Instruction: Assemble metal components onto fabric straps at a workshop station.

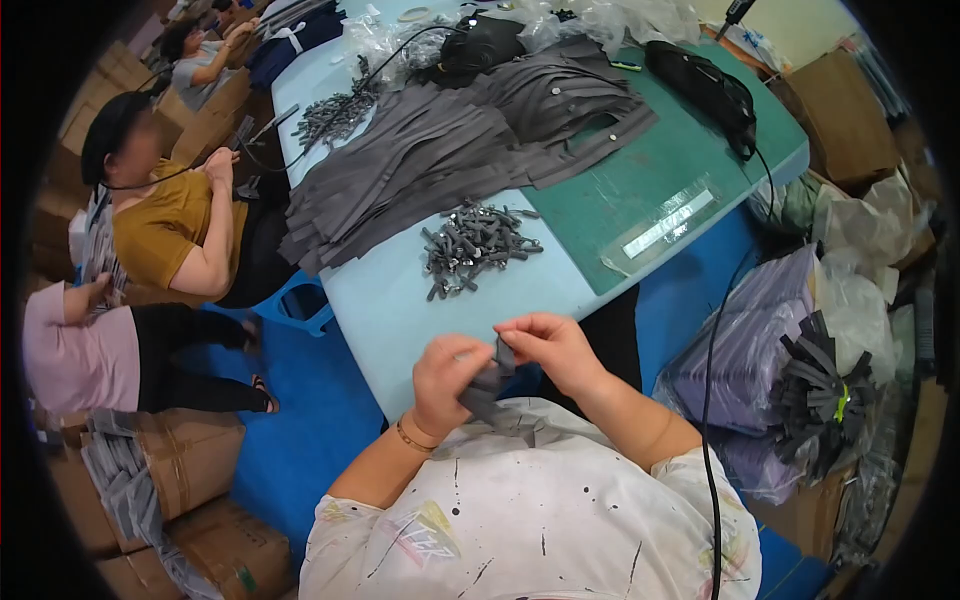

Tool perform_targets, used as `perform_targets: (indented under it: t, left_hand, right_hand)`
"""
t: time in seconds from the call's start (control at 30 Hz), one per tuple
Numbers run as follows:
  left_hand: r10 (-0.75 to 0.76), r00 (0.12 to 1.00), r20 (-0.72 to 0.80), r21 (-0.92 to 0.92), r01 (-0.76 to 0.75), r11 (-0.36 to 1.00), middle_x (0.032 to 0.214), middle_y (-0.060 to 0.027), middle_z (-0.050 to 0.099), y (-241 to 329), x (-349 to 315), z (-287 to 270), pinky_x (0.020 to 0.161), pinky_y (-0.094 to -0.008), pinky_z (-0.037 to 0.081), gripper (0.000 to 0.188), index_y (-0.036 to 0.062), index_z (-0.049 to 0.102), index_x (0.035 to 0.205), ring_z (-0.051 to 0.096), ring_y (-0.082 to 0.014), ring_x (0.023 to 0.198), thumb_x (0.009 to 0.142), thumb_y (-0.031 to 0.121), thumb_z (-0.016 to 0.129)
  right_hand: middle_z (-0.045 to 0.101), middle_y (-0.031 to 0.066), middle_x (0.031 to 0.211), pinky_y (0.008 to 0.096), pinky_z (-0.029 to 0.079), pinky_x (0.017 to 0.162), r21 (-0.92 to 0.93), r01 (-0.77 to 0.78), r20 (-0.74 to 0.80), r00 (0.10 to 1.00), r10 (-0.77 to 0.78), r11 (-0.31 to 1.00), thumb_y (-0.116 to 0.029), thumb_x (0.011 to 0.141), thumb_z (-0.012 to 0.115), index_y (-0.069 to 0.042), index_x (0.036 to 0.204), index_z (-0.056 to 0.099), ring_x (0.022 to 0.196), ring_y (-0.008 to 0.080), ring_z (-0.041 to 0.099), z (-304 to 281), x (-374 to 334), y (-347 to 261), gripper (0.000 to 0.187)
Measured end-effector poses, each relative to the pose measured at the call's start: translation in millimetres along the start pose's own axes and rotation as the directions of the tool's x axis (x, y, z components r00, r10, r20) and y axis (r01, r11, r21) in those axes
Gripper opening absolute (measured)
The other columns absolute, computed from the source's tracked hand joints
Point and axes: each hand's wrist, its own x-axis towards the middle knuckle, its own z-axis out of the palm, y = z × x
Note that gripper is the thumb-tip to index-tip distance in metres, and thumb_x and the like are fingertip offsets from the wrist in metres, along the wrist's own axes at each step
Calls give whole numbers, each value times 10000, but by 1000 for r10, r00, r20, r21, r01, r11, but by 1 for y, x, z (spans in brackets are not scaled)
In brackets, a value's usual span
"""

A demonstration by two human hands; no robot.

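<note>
A dark grey fabric strip (487, 393) hangs between my hands, close to my body at the table's near edge. My left hand (440, 380) is closed around its upper part, and the loose end drops toward my lap. With thumb and forefinger my right hand (553, 350) pinches the top of the strip; the exact spot is partly hidden by the fingers. Just beyond my hands lies a heap of short grey pieces with shiny metal bits (475, 245). Long dark grey strips (400, 160) spread in a thick layer farther back.
The table (380, 330) has a green mat (600, 230) on its right side. A black bag (700, 90) lies on it. Several people work at left, one in a mustard top (185, 235). Plastic-wrapped bundles (740, 330) and a black cable (707, 400) are at right; cartons (215, 550) stand lower left.
</note>
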Motion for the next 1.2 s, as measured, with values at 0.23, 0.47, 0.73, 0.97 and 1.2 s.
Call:
perform_targets:
  t: [0.23, 0.47, 0.73, 0.97, 1.2]
  left_hand:
    - [-794, 557, 245, -704, 665, 249, 697, 19, 562, -21, 67, -13, 439, -190, 286, 145, 60, 564, 845, 422, -25, 529, 898, 195, 569]
    - [-717, 555, 421, -716, 688, 113, 756, -21, 611, -59, 68, 5, 435, -168, 310, 122, 38, 573, 944, 462, -30, 562, 870, 134, 589]
    - [-579, 494, 649, -594, 804, 21, 837, -63, 649, -70, 66, -3, 429, -163, 303, 199, -1, 603, 1000, 508, -34, 601, 844, 119, 622]
    - [-627, 526, 575, -637, 769, 61, 796, -37, 667, -65, 61, 1, 393, -161, 274, 184, 16, 643, 958, 433, -8, 485, 821, 139, 656]
    - [-658, 506, 557, -629, 775, 63, 815, -41, 669, -70, 62, 1, 401, -146, 289, 222, 24, 623, 1020, 559, -23, 605, 813, 99, 650]
  right_hand:
    - [582, 109, 807, 353, 485, 651, -936, 332, 195, 764, -616, 115, -116, 732, 659, -74, 875, 618, 759, 286, 591, -17, 57, -37, 155]
    - [551, 105, 794, 384, 470, 674, -952, 275, 297, 724, -623, -134, -111, 692, 650, -62, 784, 550, 801, 286, 561, -13, 69, -30, 144]
    - [631, 52, 873, 242, 457, 603, -589, 258, -75, 926, -370, 766, -141, 860, 598, -31, 988, 603, 720, 116, 581, -27, 68, -47, 168]
    - [619, -7, 870, 184, 409, 576, 89, 117, -49, 992, -113, 989, -179, 900, 566, -68, 1058, 590, 721, 38, 542, -11, 80, -36, 195]
    - [598, -53, 817, 163, 332, 549, 10, 124, 2, 992, -124, 992, -206, 903, 561, -112, 1040, 612, 692, 12, 502, 1, 83, -37, 173]
